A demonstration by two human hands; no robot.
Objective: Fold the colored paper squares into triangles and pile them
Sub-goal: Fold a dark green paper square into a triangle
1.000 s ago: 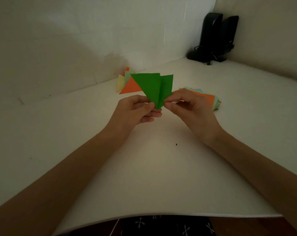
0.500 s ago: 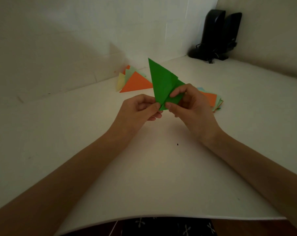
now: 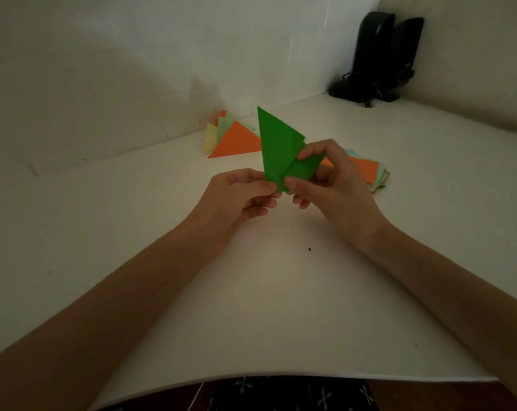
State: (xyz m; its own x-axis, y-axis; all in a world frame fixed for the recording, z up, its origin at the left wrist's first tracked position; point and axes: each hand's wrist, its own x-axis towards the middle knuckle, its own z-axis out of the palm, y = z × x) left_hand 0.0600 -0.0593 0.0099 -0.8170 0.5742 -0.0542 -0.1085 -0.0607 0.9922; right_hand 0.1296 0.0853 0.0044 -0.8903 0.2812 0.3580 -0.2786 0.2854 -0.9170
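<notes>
The green paper (image 3: 278,146) is held up off the table (image 3: 281,307), between the two hands and in front of both heaps. The left hand (image 3: 239,197) pinches its lower corner, thumb against curled fingers. The right hand (image 3: 334,176) is clamped on the short flap at the right, forefinger on the flap's upper edge and thumb near the bottom tip. The sheet is partly folded: a tall pointed panel stands up, a smaller flap lies across its lower right, and a crease runs between them. It reads as a triangle not yet pressed flat, so this piece is judged mid-fold.

At the back left lies the pile (image 3: 236,142) of finished triangles. An orange one is on top, with pale green and yellow edges fanned out beneath and another orange tip behind; the number cannot be counted. Behind the right hand sits the stack (image 3: 370,173) of squares, orange uppermost with pale colours under it and partly hidden — several sheets seem to be left.

The task looks to be somewhere in its middle — a few triangles done, one in hand, a stack waiting. For the green paper, the crease has to be finished and the piece laid on the pile.
</notes>
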